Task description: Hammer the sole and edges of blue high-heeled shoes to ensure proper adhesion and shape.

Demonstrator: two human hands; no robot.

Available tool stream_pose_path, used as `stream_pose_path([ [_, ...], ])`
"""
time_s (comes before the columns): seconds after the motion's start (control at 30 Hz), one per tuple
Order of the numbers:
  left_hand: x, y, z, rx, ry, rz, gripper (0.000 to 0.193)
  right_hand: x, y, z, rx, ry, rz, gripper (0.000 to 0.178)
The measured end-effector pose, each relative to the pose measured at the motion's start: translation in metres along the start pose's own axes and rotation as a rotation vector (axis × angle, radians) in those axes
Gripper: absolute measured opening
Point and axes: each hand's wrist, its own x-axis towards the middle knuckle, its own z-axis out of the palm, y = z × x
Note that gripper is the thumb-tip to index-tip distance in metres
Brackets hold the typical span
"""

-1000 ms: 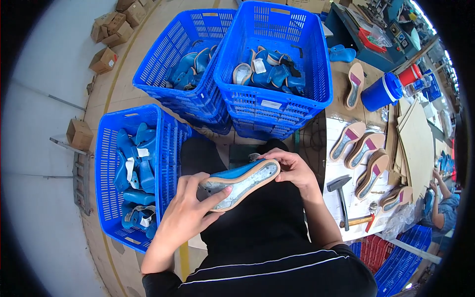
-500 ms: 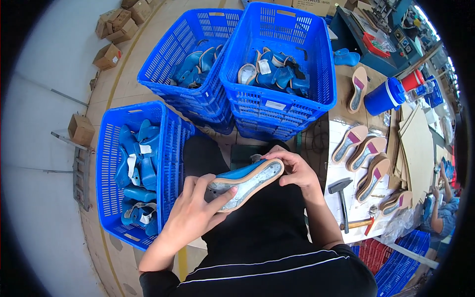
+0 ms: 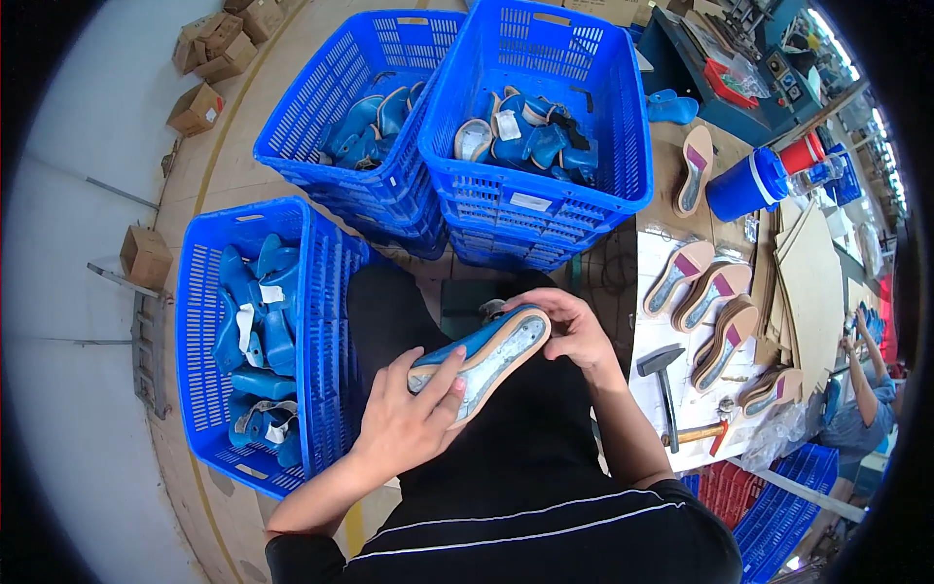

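A blue shoe last (image 3: 501,362) lies tilted across my lap, its metal-plated underside turned up and a tan insole rim running around its edge. My left hand (image 3: 413,407) is closed round the end at the left, with fingers across the underside. At the other end, my right hand (image 3: 576,336) grips the last, thumb bent near the rim and fingers over the far side. Some of the right fingers are hidden behind the last.
Blue crates hold more lasts: one at left (image 3: 306,448), two stacks (image 3: 365,175) (image 3: 535,202) ahead. On the right-hand table lie insoles (image 3: 715,292), a black hammer (image 3: 669,389), a wooden-handled tool (image 3: 696,434) and cardboard sheets (image 3: 808,292). A blue jug (image 3: 744,190) stands behind; another person (image 3: 861,419) works far right.
My left fingers have shifted further across the underside of the last. My right hand keeps its hold at the other end. The whole view has moved slightly.
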Motion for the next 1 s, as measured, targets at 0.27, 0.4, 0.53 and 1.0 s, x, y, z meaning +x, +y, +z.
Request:
stream_pose_path([
  [0.27, 0.003, -0.003, 0.005, 0.130, -0.047, 0.036, 0.067, -0.127, 0.025, -0.041, -0.742, 1.290, -0.211, 0.022],
  [0.4, 0.006, -0.005, 0.006, 0.173, -0.022, 0.028, 0.071, -0.217, 0.005, -0.056, -1.355, 1.440, 0.137, 0.030],
  [0.53, 0.007, -0.012, 0.007, 0.171, -0.025, 0.050, 0.070, -0.286, 0.026, -0.069, -1.470, 1.193, 0.590, 0.062],
  [1.0, 0.008, -0.026, 0.002, 0.132, -0.002, 0.075, 0.075, -0.183, -0.030, 0.026, -0.813, 0.964, 0.399, 0.032],
])
